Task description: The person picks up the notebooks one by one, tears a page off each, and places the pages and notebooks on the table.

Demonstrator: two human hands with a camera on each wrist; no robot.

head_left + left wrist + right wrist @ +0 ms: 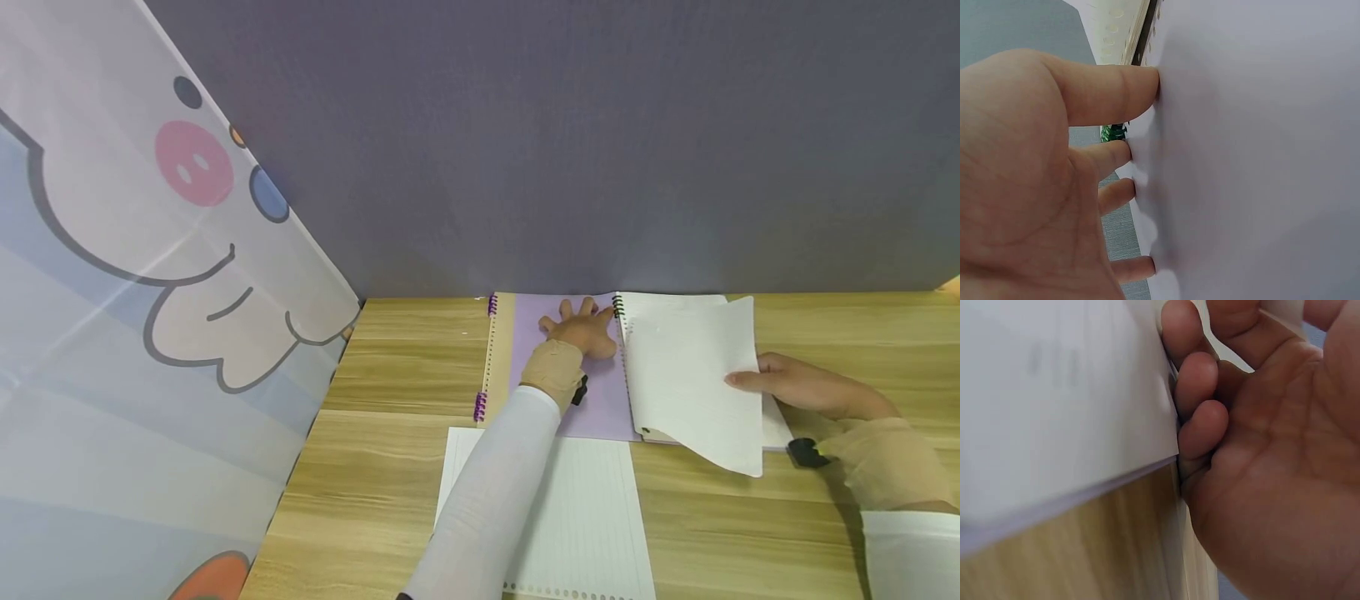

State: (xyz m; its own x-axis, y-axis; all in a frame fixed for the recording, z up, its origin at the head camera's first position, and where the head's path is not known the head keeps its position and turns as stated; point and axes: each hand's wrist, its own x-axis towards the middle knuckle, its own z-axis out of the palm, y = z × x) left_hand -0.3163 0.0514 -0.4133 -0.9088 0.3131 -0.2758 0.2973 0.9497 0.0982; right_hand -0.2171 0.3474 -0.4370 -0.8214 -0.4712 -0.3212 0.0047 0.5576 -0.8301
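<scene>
An open notebook (675, 302) lies on the table, bound by green rings (618, 306) along its middle. My left hand (585, 333) rests spread on its lavender left side (528, 321); in the left wrist view the fingertips press that surface close to the green rings. On the right, my right hand (806, 385) pinches the outer edge of a lifted white page (693, 375) between thumb and fingers. This page curves up from the rings, its lower corner hanging past the notebook's bottom edge. In the right wrist view, curled fingertips (1196, 375) meet the edge of the paper.
Left of the lavender side runs a beige strip (501, 333) with punched holes and purple rings (481, 407). A loose lined sheet (592, 517) lies below the notebook, partly under my left sleeve. A grey partition (600, 150) stands behind the wooden table (390, 467); a printed curtain (112, 400) hangs at left.
</scene>
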